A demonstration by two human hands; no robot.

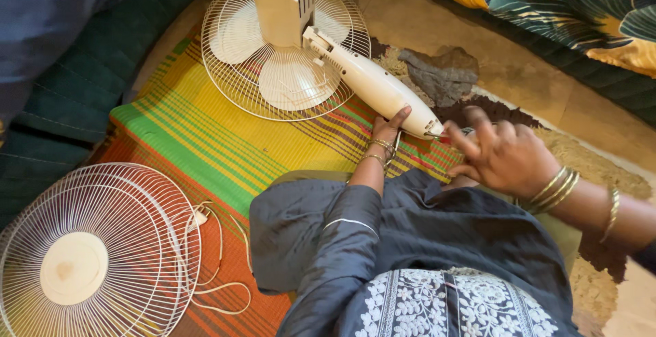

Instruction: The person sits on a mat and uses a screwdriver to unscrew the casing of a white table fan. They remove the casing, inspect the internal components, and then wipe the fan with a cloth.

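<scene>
A striped woven mat [205, 139] in green, yellow and orange covers the floor [478, 50], edged by dark quilted bedding [75, 91] and a leaf-print cloth [581, 2]. A white fan [287, 43] lies face down on it, stem [376, 87] angled toward the person. The left hand [388, 128] rests flat by the stem's end; the right hand [502, 152], fingers spread, holds nothing visible beside it. A detached grille [89, 255] and white cord [219, 255] lie apart; a grey rag [441, 74] sits beyond.
</scene>
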